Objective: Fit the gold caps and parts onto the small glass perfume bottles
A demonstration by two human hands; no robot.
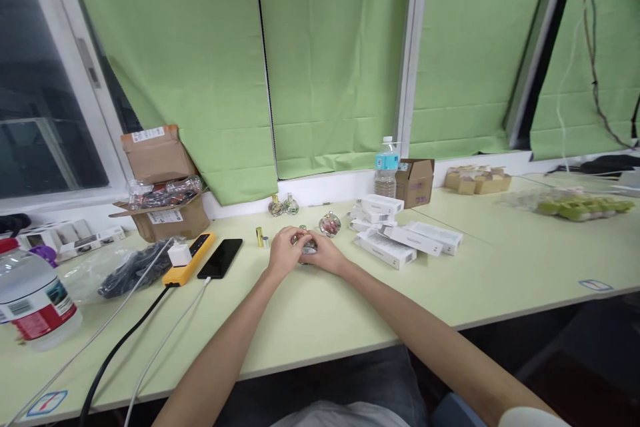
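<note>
Both my hands are closed around a small round glass bottle (310,247) just above the table, and my fingers hide much of it. My left hand (284,250) grips it from the left, and my right hand (326,252) from the right. Close beyond my right hand lies another round glass bottle (330,223) with reddish contents. A gold cap (259,236) and a shorter silver cap (266,241) stand left of my left hand. Farther back are two more round bottles, one with a gold top (275,205) and one with a greenish tint (291,204).
White boxes (385,247) lie piled to the right, before a water bottle (386,170) and a cardboard box (417,183). On the left are a phone (221,259), an orange power strip (189,260), cables, an open carton (170,217) and a large bottle (37,300).
</note>
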